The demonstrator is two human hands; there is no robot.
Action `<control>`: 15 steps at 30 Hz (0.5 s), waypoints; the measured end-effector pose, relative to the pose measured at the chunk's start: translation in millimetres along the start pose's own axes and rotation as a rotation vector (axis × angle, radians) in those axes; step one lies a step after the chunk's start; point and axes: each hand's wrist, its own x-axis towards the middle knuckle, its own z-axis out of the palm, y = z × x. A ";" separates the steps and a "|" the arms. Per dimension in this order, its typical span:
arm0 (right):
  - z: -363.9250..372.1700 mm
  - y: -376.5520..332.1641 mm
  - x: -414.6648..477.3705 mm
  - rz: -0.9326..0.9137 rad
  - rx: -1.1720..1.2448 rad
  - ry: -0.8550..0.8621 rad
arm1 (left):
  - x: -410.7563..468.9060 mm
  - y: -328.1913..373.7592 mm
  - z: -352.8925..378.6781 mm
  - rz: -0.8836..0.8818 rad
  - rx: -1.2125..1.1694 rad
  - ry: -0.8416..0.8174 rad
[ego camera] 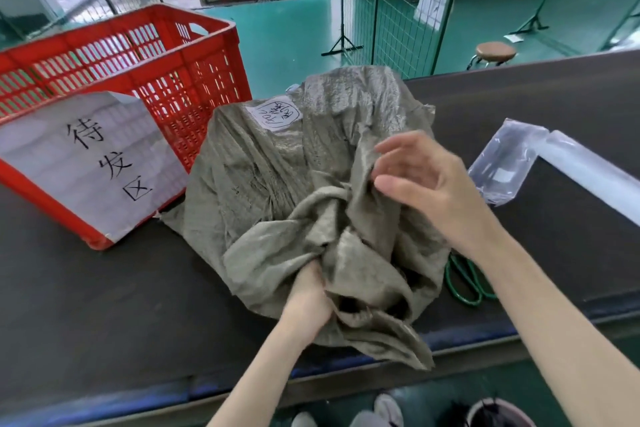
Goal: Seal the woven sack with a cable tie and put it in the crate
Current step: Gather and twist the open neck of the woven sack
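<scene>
The woven sack [277, 191] lies on the dark table [86, 305] in front of me, its long axis running from the near edge away toward the far side, leaning a little left. Its closed bottom, with a white handwritten label [276, 114], points far; its crumpled open mouth points near, toward me, and its lip hangs just over the table's blue-edged near rim.

My left hand [308, 291] is pushed into the gathered folds at the mouth, fingers closed around a bunch of the fabric, though the cloth hides most of them. My right hand [426, 184] sits over the right side of the sack, fingers loosely spread and half curled, the tips touching the weave; I cannot tell whether they actually pinch anything.

The red crate [194, 73] stands on the table at far left, just beside the sack's left edge, a white paper sign [90, 160] covering its near wall, its top open. Green-handled scissors [464, 281] poke out from under the sack's right edge. Farther right lie a clear plastic bag [502, 163] and a pale strip [595, 170].

Bare table spreads to the near left, and a wide bare stretch runs behind the sack to the far right.
</scene>
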 end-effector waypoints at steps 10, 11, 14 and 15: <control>8.3 13.3 17.6 0.203 -0.476 -0.355 | -23.9 -32.8 18.8 0.211 0.779 -0.322; 10.7 15.0 14.9 0.234 -0.510 -0.468 | -25.2 -33.4 17.6 0.210 0.824 -0.332; 18.1 18.6 4.9 0.273 -0.608 -0.681 | -29.7 -35.4 12.8 0.290 0.892 -0.316; 19.6 21.5 2.7 0.261 -0.646 -0.704 | -31.4 -35.8 10.9 0.300 0.903 -0.315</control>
